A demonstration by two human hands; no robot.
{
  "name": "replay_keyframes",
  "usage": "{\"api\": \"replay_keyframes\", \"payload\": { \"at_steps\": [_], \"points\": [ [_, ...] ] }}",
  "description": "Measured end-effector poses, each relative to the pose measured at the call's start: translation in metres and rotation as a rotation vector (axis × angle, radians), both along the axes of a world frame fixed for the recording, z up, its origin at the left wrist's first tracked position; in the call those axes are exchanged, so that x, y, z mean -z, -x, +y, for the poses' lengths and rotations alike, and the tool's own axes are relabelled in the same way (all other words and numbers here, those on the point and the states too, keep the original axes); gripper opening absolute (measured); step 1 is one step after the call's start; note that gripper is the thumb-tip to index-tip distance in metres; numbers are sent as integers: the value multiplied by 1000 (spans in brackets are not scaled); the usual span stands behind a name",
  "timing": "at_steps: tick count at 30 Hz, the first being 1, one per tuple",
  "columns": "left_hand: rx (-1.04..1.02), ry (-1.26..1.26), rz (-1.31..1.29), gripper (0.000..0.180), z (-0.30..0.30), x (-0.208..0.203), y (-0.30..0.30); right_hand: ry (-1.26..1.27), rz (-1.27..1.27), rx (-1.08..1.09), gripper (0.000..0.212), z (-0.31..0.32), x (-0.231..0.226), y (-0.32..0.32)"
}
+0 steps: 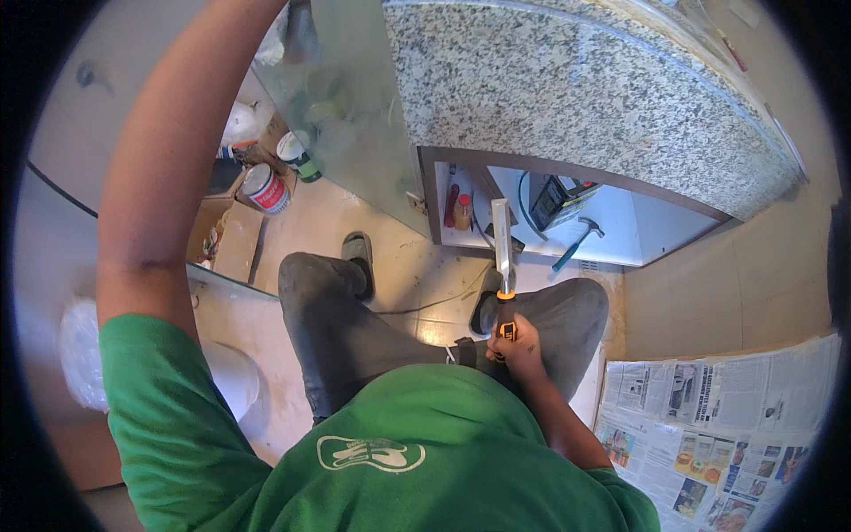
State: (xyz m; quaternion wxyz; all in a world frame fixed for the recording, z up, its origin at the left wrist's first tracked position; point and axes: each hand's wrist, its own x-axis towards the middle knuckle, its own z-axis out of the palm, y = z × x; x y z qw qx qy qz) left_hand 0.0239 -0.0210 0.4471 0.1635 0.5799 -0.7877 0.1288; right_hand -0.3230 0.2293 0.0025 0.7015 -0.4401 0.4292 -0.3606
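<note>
My right hand [525, 348] is closed round the black and yellow handle of a wood chisel [503, 253], over my right thigh. The chisel's flat metal blade points away from me, toward the open cabinet [651, 232]. My left arm [173, 151] reaches up past the top edge of the picture, so the left hand is out of sight. To the right of that arm stands a greenish glass-like panel [350, 97], at the cabinet's left side. Inside the cabinet are a hammer [582, 241] with a teal handle, a dark green tin [554, 202] and a red-capped bottle [463, 213].
A speckled granite slab [567, 89] tops the cabinet. On the floor at left stand a red and white paint can [264, 190], a green and white tub [297, 158] and a cardboard box [238, 244]. Newspaper sheets [718, 434] lie at lower right. A thin cable [434, 304] crosses the tiles.
</note>
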Motion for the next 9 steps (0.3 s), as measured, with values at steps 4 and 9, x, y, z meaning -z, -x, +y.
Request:
{"api": "replay_keyframes", "payload": {
  "at_steps": [4,9],
  "points": [
    [129,398,341,39,13,24,-4,38,57,-3,17,1,-6,-2],
    [47,376,662,32,95,83,8,3,157,37,21,0,-10,3]
  ]
}}
